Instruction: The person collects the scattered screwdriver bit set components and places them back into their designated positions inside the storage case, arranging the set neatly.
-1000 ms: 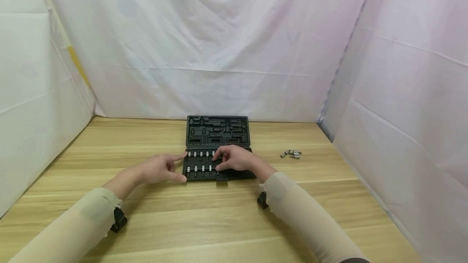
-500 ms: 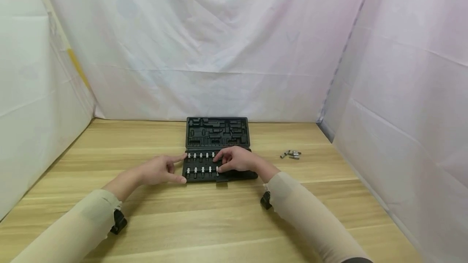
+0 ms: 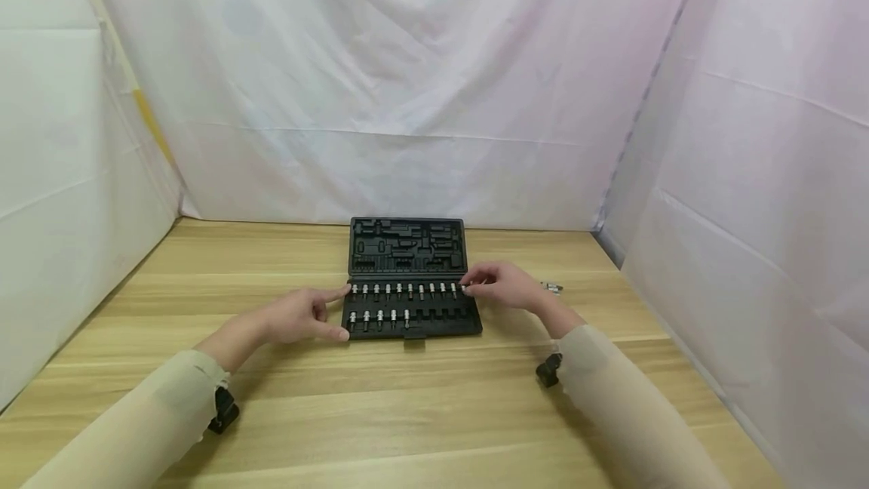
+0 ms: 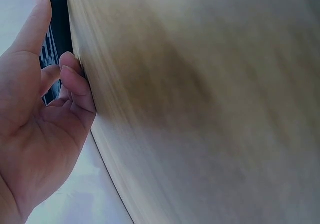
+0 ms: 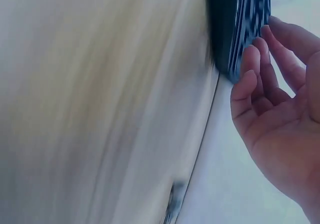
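The head view alone sets out the whole black case: it lies on the wooden table, its lid raised at the back and silver bits standing in 2 rows. The front row has 5 at the left, with vacant slots to their right; the back row runs the full width. Near the right forearm, well apart from the case, a few loose bits lie on the table, partly hidden.

The left wrist view adds what the head view conceals: the palm of the left hand and its lower fingers folded in. The right wrist view gives the palm side of the right hand at a corner of the case; low in that view, a dark smudge may be those loose bits, too blurred to be sure.

The case sits between the hands. At its left end, the left hand's thumb and forefinger are spread wide, touching the 2 corners. At its right end, the right hand's thumb and forefinger pinch the end bit of the back row.
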Demonstrator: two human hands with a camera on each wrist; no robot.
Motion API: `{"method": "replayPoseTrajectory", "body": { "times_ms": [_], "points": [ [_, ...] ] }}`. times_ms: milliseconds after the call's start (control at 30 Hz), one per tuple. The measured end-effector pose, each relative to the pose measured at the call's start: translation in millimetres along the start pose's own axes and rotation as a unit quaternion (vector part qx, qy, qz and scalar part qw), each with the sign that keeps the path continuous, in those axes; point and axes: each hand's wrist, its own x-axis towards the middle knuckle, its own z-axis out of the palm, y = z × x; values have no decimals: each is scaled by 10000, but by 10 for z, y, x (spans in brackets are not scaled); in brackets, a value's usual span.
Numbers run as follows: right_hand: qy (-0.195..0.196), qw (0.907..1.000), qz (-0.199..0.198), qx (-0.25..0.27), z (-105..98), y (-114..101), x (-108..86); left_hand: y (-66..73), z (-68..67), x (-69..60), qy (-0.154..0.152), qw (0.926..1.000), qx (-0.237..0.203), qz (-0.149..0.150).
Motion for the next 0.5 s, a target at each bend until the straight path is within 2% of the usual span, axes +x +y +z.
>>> {"method": "replayPoseTrajectory", "body": {
  "times_ms": [300, 500],
  "points": [
    [674, 9963, 336, -417, -495, 552, -249, 3, -12, 8, -10, 10000, 37, 72],
    [603, 9937, 393, -855, -646, 747, -333, 6, -7, 0, -9, 10000, 51, 60]
  ]
}}
